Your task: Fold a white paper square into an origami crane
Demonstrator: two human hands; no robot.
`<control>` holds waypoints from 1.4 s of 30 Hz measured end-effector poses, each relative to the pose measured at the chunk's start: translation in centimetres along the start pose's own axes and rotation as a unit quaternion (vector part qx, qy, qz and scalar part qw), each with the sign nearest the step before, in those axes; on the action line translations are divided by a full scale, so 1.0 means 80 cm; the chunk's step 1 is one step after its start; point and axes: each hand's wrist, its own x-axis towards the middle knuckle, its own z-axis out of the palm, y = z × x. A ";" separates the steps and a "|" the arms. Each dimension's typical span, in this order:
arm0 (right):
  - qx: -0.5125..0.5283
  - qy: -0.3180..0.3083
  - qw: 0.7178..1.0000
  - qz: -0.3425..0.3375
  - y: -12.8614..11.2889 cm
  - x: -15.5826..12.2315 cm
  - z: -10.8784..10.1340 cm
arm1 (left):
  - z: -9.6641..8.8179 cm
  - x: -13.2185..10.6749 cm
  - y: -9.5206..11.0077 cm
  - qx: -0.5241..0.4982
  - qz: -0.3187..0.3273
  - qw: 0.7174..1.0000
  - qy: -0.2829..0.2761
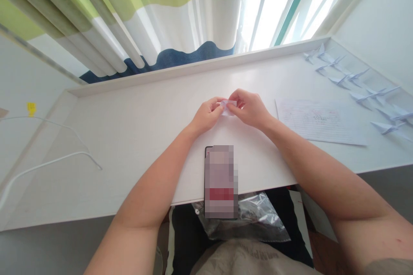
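Observation:
A small folded piece of white paper (228, 109) is held between both hands above the middle of the white desk. My left hand (209, 114) pinches its left side, thumb toward me. On the right side, my right hand (248, 106) grips the paper between thumb and fingers. The exact folds are too small to make out. Off to the right, several folded paper cranes (374, 94) stand in rows. A stack of lined paper (318, 121) with writing on it lies between my right hand and the cranes.
A phone (220, 182) with a blurred screen sits at the desk's (129, 146) front edge. Beneath it, a clear plastic bag (261, 219) rests over my lap. White cables (74, 154) lie at the left. A raised rim, curtains (180, 21) and a window border the back.

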 end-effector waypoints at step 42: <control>0.249 0.038 0.967 0.032 0.018 0.011 0.011 | 0.001 0.003 -0.002 -0.179 0.011 0.979 0.094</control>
